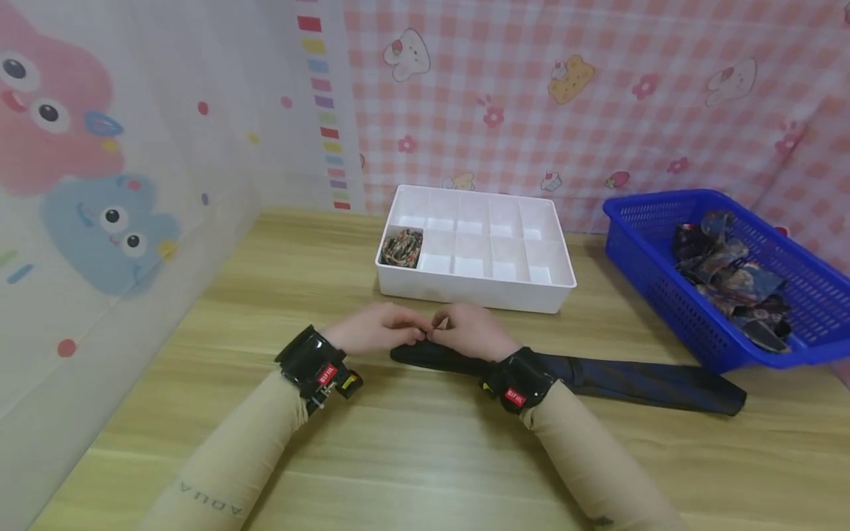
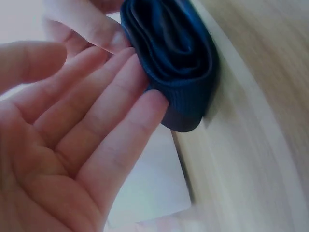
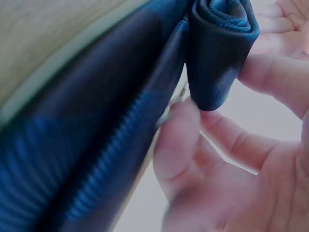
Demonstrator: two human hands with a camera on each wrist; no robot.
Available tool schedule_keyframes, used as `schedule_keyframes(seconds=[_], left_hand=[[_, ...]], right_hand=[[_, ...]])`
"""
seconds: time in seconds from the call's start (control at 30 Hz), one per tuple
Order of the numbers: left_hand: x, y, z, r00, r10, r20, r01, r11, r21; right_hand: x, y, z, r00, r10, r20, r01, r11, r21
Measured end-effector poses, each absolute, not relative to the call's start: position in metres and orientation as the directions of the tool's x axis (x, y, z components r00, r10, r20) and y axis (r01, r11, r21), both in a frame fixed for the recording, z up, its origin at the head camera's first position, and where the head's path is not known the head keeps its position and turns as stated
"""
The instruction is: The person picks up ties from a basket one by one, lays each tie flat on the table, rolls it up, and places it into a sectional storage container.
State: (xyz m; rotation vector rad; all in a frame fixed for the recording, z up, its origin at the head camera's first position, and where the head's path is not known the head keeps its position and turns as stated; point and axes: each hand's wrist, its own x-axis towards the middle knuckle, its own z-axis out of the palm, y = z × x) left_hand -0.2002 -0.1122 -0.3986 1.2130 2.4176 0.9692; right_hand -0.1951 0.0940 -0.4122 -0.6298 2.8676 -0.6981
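Note:
A dark blue necktie (image 1: 644, 383) lies across the table, its near-left end wound into a thick roll. In the left wrist view the roll (image 2: 186, 96) shows its coiled layers end-on. My left hand (image 1: 381, 328) has its fingers extended, their tips touching the roll's side, with the thumb apart from it. Opposite, my right hand (image 1: 474, 332) curls its fingers and thumb at the roll. The right wrist view shows the rolled end (image 3: 215, 67) at its fingertips, the unrolled length of tie running beside it.
Behind the hands stands a white divided box (image 1: 478, 287); its front-left compartment holds a rolled patterned cloth (image 1: 402, 248). At the right, a blue plastic basket (image 1: 654, 276) contains several patterned rolled fabrics (image 1: 737, 280). Cloth-covered walls (image 1: 478, 88) border the table's back and left side.

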Motion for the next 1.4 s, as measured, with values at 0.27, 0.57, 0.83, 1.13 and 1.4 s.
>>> schedule_keyframes(seconds=[0.27, 0.57, 0.83, 1.13, 1.4], left_hand=[[-0.199, -0.109, -0.399, -0.587, 0.804, 0.091, 0.724, 0.472, 0.504], [-0.196, -0.106, -0.399, -0.589, 0.806, 0.065, 0.736, 0.501, 0.456], [-0.194, -0.106, -0.398, -0.576, 0.813, 0.082, 0.758, 0.495, 0.424], [-0.201, -0.111, -0.401, -0.669, 0.737, 0.091, 0.689, 0.57, 0.447], [-0.204, -0.117, -0.402, -0.829, 0.558, -0.043, 0.494, 0.765, 0.414]], right_hand=[[-0.19, 0.089, -0.408, -0.902, -0.428, -0.061, -0.376, 0.846, -0.379], [-0.187, 0.087, -0.407, -0.906, -0.422, -0.042, -0.378, 0.849, -0.369], [-0.179, 0.082, -0.404, -0.889, -0.447, 0.098, -0.455, 0.841, -0.292], [-0.176, 0.083, -0.409, -0.859, -0.5, 0.104, -0.511, 0.834, -0.209], [-0.178, 0.085, -0.404, -0.857, -0.509, 0.082, -0.513, 0.827, -0.232]])
